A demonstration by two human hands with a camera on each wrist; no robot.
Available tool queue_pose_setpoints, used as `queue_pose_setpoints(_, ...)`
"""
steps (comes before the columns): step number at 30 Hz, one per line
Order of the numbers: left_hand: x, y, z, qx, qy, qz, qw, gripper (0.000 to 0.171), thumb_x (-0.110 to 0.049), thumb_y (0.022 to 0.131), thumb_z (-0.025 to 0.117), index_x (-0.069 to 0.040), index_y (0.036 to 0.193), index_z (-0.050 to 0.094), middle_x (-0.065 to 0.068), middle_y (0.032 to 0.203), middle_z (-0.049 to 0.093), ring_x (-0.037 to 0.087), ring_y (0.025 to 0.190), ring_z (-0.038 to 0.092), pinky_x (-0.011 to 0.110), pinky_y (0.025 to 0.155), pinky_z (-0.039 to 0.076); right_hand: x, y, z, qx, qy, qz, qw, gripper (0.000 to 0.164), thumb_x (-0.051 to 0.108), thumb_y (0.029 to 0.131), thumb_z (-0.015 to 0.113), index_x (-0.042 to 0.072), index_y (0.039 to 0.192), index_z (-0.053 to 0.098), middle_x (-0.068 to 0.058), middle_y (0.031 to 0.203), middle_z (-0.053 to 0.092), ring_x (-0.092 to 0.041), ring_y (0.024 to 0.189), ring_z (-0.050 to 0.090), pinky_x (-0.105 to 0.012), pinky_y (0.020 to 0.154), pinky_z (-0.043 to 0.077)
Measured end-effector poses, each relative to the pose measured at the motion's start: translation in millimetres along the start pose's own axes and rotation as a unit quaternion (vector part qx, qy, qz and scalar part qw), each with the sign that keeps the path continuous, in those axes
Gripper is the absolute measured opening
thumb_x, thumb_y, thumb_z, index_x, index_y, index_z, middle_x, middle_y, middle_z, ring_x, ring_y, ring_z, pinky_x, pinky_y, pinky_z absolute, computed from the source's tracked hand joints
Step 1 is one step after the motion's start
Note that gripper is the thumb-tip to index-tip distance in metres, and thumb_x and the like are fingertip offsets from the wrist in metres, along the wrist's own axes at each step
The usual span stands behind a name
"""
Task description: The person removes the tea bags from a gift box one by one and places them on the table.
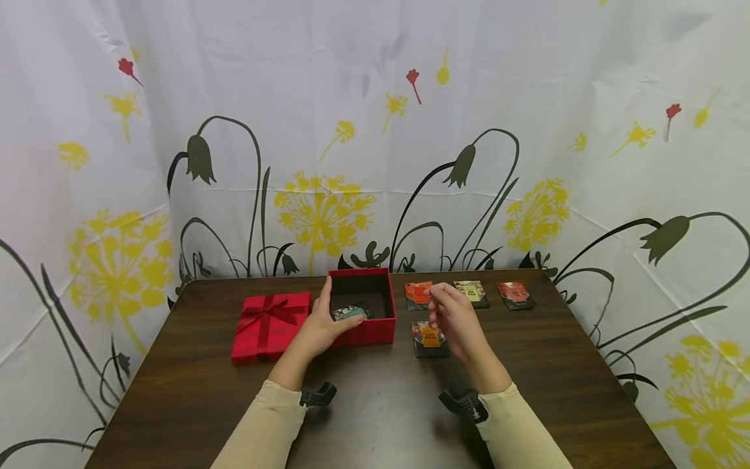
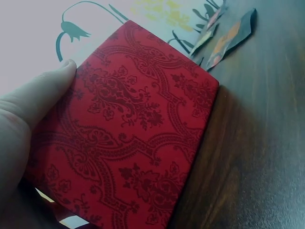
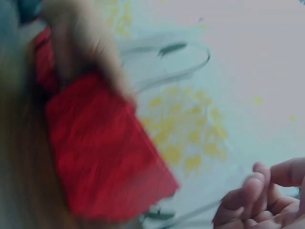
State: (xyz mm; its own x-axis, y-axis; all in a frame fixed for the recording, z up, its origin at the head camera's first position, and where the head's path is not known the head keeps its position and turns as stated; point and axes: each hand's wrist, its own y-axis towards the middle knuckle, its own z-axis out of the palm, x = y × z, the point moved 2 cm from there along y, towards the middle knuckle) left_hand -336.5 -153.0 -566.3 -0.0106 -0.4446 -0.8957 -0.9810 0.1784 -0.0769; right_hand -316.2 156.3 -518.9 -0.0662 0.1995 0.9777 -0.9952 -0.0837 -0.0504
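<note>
A red open box (image 1: 364, 333) with a dark inside stands mid-table, its sides patterned with dark red paisley in the left wrist view. My left hand (image 1: 323, 327) grips its near left corner, fingers along the left wall and thumb over the front rim. Inside lies a green patterned packet (image 1: 347, 312), partly covered by the thumb. To the right of the box my right hand (image 1: 459, 322) is raised, its fingers curled and thumb against a fingertip, holding nothing. Just left of this hand lies a small flat packet with an orange label (image 1: 430, 337).
Left of the box lies a red lid (image 1: 252, 335) with a ribbon bow. Along the back right are an orange packet (image 1: 416, 294), a yellow-green packet (image 1: 472, 293) and a red packet (image 1: 514, 294). A flower-printed curtain (image 1: 375, 130) hangs behind the wooden table (image 1: 375, 417).
</note>
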Motion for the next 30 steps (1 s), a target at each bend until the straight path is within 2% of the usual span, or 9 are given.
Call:
queue_pose_setpoints(2,-0.9,0.3,0.3,0.0,0.002,0.0,1.0,0.125,-0.061,0.092,0.081,-0.04,0.175,-0.01,0.016,0.185,0.002,0.049,0.17,0.001,0.081,0.126,0.02,8.7,1.6,15.6,0.034,0.016,0.006,0.999,0.028,0.03,0.115,0.056,0.004,0.114,0.067,0.0,0.084,0.062,-0.014,0.067,0.058,-0.024,0.058,0.053)
queue_pose_setpoints(4,-1.5,0.2,0.8,0.0,0.002,0.002,1.0,0.125,-0.061,0.092,0.08,-0.037,0.175,-0.01,0.019,0.184,0.003,0.051,0.169,0.006,0.081,0.125,0.022,15.2,4.7,31.2,0.065,0.026,0.021,0.997,0.029,0.03,0.117,0.053,0.006,0.113,0.068,-0.001,0.086,0.065,-0.015,0.073,0.063,-0.025,0.065,0.057)
queue_pose_setpoints(6,-2.5,-0.4,1.3,0.0,-0.001,0.0,1.0,0.126,-0.061,0.092,0.081,-0.036,0.176,-0.009,0.021,0.184,0.004,0.053,0.167,0.012,0.08,0.126,0.023,18.8,8.6,45.8,0.094,0.033,0.046,0.994,0.032,0.033,0.118,0.049,0.006,0.115,0.066,-0.002,0.088,0.066,-0.016,0.077,0.067,-0.025,0.07,0.06)
queue_pose_setpoints(10,-2.4,-0.2,2.0,0.002,-0.006,0.0,1.0,0.126,-0.059,0.092,0.081,-0.035,0.176,-0.01,0.022,0.183,0.005,0.053,0.167,0.014,0.078,0.127,0.022,20.9,18.8,69.2,0.131,0.023,0.098,0.986,0.033,0.037,0.118,0.047,0.009,0.118,0.063,-0.001,0.091,0.067,-0.018,0.082,0.07,-0.029,0.079,0.06)
queue_pose_setpoints(16,-0.3,1.1,1.1,0.001,-0.003,0.003,1.0,0.125,-0.057,0.093,0.081,-0.037,0.175,-0.011,0.022,0.183,0.006,0.054,0.166,0.018,0.079,0.126,0.023,15.3,37.3,89.7,0.119,0.026,0.162,0.979,0.037,0.038,0.116,0.052,0.004,0.128,0.06,-0.003,0.095,0.067,-0.021,0.087,0.069,-0.031,0.084,0.059)
queue_pose_setpoints(20,-0.2,0.2,0.8,0.001,0.001,0.003,1.0,0.126,-0.058,0.093,0.081,-0.035,0.176,-0.011,0.024,0.182,0.007,0.055,0.164,0.022,0.079,0.126,0.025,10.5,49.9,99.2,0.105,0.036,0.196,0.974,0.053,0.038,0.114,0.055,-0.002,0.149,0.051,-0.011,0.116,0.064,-0.027,0.103,0.066,-0.033,0.09,0.059)
queue_pose_setpoints(23,-0.4,-0.1,0.7,0.0,0.007,0.005,1.0,0.127,-0.06,0.093,0.081,-0.034,0.176,-0.012,0.025,0.182,0.007,0.056,0.164,0.023,0.078,0.126,0.026,7.9,58.2,103.9,0.09,0.042,0.22,0.97,0.064,0.041,0.112,0.058,-0.002,0.157,0.046,-0.017,0.135,0.06,-0.031,0.117,0.064,-0.038,0.103,0.057)
queue_pose_setpoints(27,-1.1,0.6,0.5,-0.001,0.008,0.004,1.0,0.126,-0.061,0.093,0.08,-0.036,0.175,-0.013,0.025,0.182,0.006,0.056,0.164,0.021,0.079,0.126,0.024,5.9,65.2,106.4,0.075,0.032,0.251,0.964,0.07,0.045,0.11,0.059,-0.002,0.16,0.043,-0.021,0.156,0.053,-0.037,0.138,0.058,-0.047,0.124,0.042)
queue_pose_setpoints(30,-1.0,0.8,0.5,0.002,0.006,0.0,1.0,0.126,-0.06,0.094,0.08,-0.038,0.174,-0.014,0.023,0.183,0.004,0.056,0.166,0.017,0.08,0.126,0.022,4.5,67.3,108.4,0.079,0.017,0.275,0.958,0.079,0.047,0.109,0.06,-0.003,0.164,0.035,-0.024,0.168,0.043,-0.04,0.155,0.045,-0.054,0.134,0.027)
